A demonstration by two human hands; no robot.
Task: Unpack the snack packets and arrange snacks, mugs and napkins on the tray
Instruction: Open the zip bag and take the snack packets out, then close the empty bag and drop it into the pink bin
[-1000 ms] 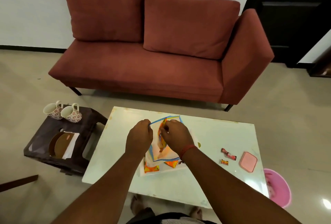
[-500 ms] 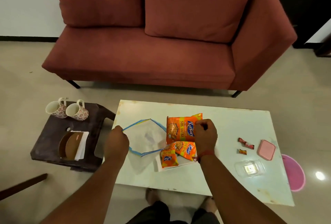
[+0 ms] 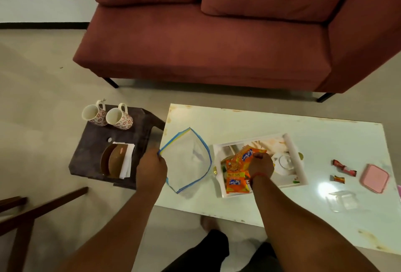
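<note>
A: Now that the bag [image 3: 188, 161] has been emptied, where are the packets [image 3: 238, 169] kept?

B: On the tray [image 3: 293, 154], pinched by the right hand [image 3: 260, 166]; the bag's left edge is gripped by the left hand [image 3: 152, 168].

Orange snack packets [image 3: 237, 174] are piled at the left end of the white tray [image 3: 295, 156], one lifted off the heap at a tilt. Two floral mugs [image 3: 107, 115] are tipped on their sides at about 9 o'clock from the tray, well apart. White napkins [image 3: 127, 161] are tucked under brown plates at 6 o'clock of the mugs.
</note>
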